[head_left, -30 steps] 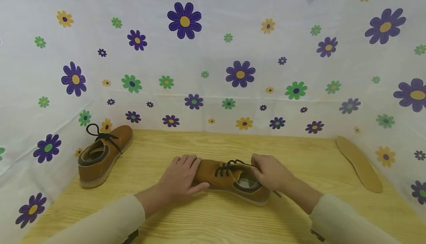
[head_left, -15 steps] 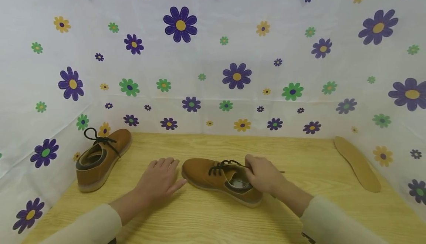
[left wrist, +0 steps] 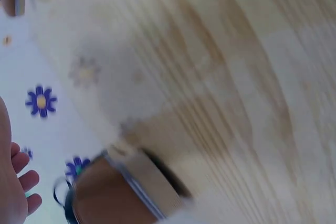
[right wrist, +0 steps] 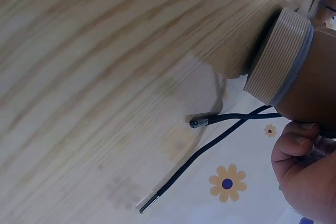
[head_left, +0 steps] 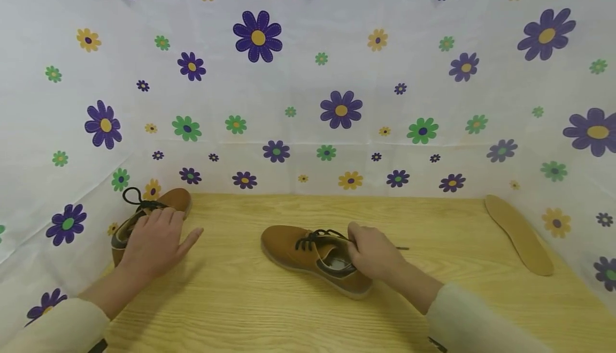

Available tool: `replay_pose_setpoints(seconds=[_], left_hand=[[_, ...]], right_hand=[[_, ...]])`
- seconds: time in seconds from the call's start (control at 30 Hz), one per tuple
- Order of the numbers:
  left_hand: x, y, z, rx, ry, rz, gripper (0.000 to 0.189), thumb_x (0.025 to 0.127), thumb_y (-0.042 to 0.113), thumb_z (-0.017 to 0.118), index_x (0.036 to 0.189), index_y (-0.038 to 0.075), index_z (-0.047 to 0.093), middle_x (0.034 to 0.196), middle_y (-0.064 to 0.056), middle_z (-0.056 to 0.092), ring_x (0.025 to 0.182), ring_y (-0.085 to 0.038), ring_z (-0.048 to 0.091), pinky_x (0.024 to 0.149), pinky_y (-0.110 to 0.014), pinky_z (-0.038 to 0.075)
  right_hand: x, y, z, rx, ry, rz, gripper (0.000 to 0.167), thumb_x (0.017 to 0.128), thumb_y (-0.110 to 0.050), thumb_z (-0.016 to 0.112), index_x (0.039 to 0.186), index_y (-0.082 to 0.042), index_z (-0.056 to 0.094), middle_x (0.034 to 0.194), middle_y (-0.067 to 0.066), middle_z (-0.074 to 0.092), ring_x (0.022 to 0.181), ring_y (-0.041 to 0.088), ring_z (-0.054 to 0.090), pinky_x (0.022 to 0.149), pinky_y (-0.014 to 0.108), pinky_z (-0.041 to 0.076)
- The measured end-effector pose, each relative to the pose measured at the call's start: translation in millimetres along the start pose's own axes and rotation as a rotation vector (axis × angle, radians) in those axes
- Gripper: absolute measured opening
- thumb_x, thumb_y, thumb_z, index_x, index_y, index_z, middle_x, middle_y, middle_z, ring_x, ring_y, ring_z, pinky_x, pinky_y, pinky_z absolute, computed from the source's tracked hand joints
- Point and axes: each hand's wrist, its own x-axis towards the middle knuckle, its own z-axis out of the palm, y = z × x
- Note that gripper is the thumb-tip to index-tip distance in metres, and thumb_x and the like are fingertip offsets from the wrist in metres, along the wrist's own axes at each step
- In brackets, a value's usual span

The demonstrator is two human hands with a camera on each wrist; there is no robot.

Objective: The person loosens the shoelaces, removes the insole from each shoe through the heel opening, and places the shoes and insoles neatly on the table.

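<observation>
A brown lace-up shoe point(head_left: 286, 247) lies on its sole mid-table, toe to the left. My right hand point(head_left: 376, 251) grips the far side of its collar near the heel. In the right wrist view the curled fingers point(right wrist: 298, 142) meet the collar edge of the shoe point(right wrist: 315, 82), and black laces point(right wrist: 202, 148) trail loose below it. My left hand point(head_left: 156, 242) is over the matching shoe point(head_left: 177, 199) at the far left and hides much of it. Its fingers are extended with the thumb spread; contact cannot be told. That shoe's heel point(left wrist: 113, 198) appears in the left wrist view.
A tan insole point(head_left: 520, 235) lies at the right end of the wooden table point(head_left: 240, 310). A white flower-print cloth point(head_left: 308, 85) stands around the back and both sides, close behind the left shoe.
My left hand has left the toe of the middle shoe and moved left over the other shoe. The middle shoe, still gripped by my right hand, sits slightly further left.
</observation>
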Motion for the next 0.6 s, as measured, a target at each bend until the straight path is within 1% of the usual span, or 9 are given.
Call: replay_pose_setpoints(seconds=[0.1,0.17,0.2,0.3,0.4,0.47,0.53,0.6], left_hand=[[-3.2,-17.8,-3.7,0.001,0.032,-0.048,0.05,0.091,0.044,0.064,0.093,-0.006,0.061,0.089,-0.023,0.062,0.083,-0.041,0.059,0.067,-0.054,0.046],[-6.4,-26.7,-4.0,-0.001,0.021,-0.086,0.049,0.091,0.042,0.066,0.091,-0.007,0.06,0.087,-0.023,0.061,0.081,-0.041,0.058,0.066,-0.054,0.045],[-8.3,-30.5,-4.0,0.001,0.008,-0.103,0.048,0.091,0.041,0.066,0.089,-0.007,0.06,0.084,-0.023,0.06,0.078,-0.04,0.057,0.064,-0.054,0.044],[-13.1,-39.9,-4.4,0.005,-0.066,-0.147,0.051,0.094,0.045,0.063,0.086,-0.006,0.057,0.081,-0.023,0.057,0.077,-0.04,0.055,0.064,-0.053,0.041],[-17.9,-47.0,-2.6,-0.006,-0.105,-0.171,0.052,0.096,0.047,0.06,0.083,-0.004,0.056,0.076,-0.021,0.055,0.073,-0.039,0.054,0.062,-0.053,0.04],[-21.4,-50.6,0.3,-0.012,-0.105,-0.172,0.052,0.096,0.046,0.059,0.078,-0.002,0.054,0.07,-0.018,0.052,0.067,-0.037,0.052,0.059,-0.051,0.039],[-24.9,-54.0,5.1,-0.019,-0.073,-0.164,0.05,0.094,0.044,0.062,0.072,0.0,0.05,0.063,-0.013,0.047,0.058,-0.032,0.048,0.053,-0.048,0.037],[-28.0,-56.1,10.3,-0.021,-0.04,-0.17,0.049,0.092,0.041,0.064,0.068,0.003,0.045,0.058,-0.009,0.042,0.052,-0.029,0.043,0.05,-0.047,0.036]], right_hand=[[1.6,-2.9,2.6,0.002,0.006,0.001,0.02,0.095,-0.009,0.052,0.078,-0.014,0.044,0.063,-0.003,0.042,0.057,0.011,0.04,0.053,0.026,0.034],[2.4,-3.9,4.4,-0.002,0.012,0.001,0.019,0.095,-0.009,0.051,0.078,-0.013,0.044,0.063,-0.003,0.042,0.058,0.012,0.04,0.052,0.026,0.034],[2.8,-4.5,5.0,-0.004,0.012,0.003,0.019,0.095,-0.009,0.051,0.078,-0.013,0.044,0.064,-0.002,0.043,0.057,0.012,0.04,0.052,0.026,0.034],[3.7,-6.9,7.0,-0.009,0.018,0.009,0.018,0.095,-0.009,0.05,0.078,-0.012,0.044,0.064,-0.001,0.044,0.057,0.013,0.041,0.051,0.027,0.034],[4.5,-9.1,8.4,-0.011,0.022,0.016,0.016,0.094,-0.009,0.05,0.079,-0.011,0.045,0.065,0.0,0.045,0.058,0.014,0.042,0.05,0.027,0.036],[4.9,-10.6,9.1,-0.017,0.024,0.018,0.015,0.094,-0.009,0.05,0.08,-0.011,0.046,0.066,0.0,0.046,0.058,0.014,0.043,0.051,0.028,0.037],[5.1,-11.9,9.7,-0.024,0.027,0.019,0.014,0.094,-0.01,0.05,0.081,-0.011,0.046,0.066,0.0,0.047,0.059,0.014,0.044,0.051,0.027,0.037],[5.1,-13.1,10.2,-0.034,0.034,0.02,0.014,0.093,-0.01,0.05,0.081,-0.011,0.046,0.066,0.0,0.046,0.059,0.014,0.044,0.051,0.027,0.037]])
